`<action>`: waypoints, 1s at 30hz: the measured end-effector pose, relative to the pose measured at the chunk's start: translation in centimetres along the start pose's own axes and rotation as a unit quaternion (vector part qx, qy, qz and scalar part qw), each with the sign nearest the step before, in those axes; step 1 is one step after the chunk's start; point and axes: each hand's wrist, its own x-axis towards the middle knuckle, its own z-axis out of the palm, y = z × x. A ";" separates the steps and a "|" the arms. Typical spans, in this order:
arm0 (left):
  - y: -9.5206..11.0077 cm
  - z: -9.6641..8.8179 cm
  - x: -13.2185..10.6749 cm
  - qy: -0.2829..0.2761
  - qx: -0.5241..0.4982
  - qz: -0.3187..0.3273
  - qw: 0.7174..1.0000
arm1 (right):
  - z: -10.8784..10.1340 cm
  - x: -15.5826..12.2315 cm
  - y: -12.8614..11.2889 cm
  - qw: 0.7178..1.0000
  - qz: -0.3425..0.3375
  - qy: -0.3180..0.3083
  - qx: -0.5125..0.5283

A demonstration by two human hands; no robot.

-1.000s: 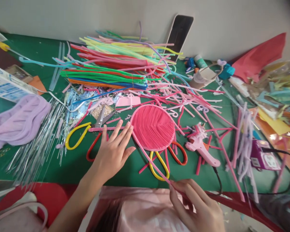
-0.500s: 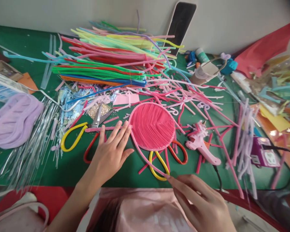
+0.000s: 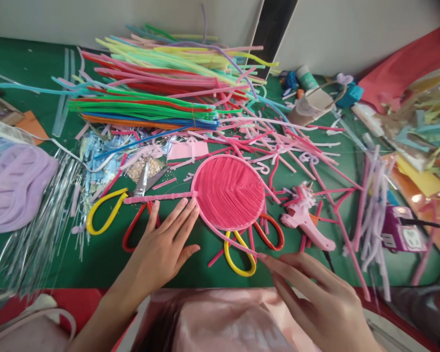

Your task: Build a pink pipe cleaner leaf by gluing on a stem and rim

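Note:
A round pink fan (image 3: pixel 229 193) made of pipe cleaners lies on the green table, its wrapped handle (image 3: pixel 161 197) pointing left. My left hand (image 3: pixel 165 244) rests flat with fingers spread, the fingertips at the handle where it joins the disc. Between thumb and forefinger my right hand (image 3: pixel 315 293) pinches the free end of a pink pipe cleaner (image 3: pixel 223 237). From the joint, this strip runs along the disc's lower left rim, then off towards my right hand. Two pairs of scissors lie partly under the fan, with yellow handles (image 3: pixel 106 210) and red-orange handles (image 3: pixel 271 232) showing.
Bundles of coloured pipe cleaners (image 3: pixel 146 107) lie behind the fan. A pink glue gun (image 3: pixel 308 220) sits on the right, near a purple box (image 3: pixel 403 230). Silver tinsel strips (image 3: pixel 47 220) and a lilac coil (image 3: pixel 16 186) lie left. A small basket (image 3: pixel 311 105) stands at the back.
My right hand has moved slightly right, drawing the pink strip closer along the disc's lower rim. My left hand has slid a little down, showing more of the handle.

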 end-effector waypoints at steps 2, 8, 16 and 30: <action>-0.1 -0.1 0.1 0.004 -0.002 0.004 1.000 | 0.0 0.1 0.2 1.000 0.000 -0.002 -0.009; -0.5 -0.1 0.0 0.006 -0.003 0.028 1.000 | -0.1 0.5 0.5 1.000 -0.008 -0.006 -0.019; -0.9 -0.2 -0.4 -0.011 0.016 0.052 0.998 | -0.2 1.3 1.4 0.998 -0.024 -0.024 -0.045; -1.1 -0.7 -0.3 -0.028 0.010 0.099 0.995 | -0.9 2.9 2.3 0.994 -0.047 -0.029 -0.094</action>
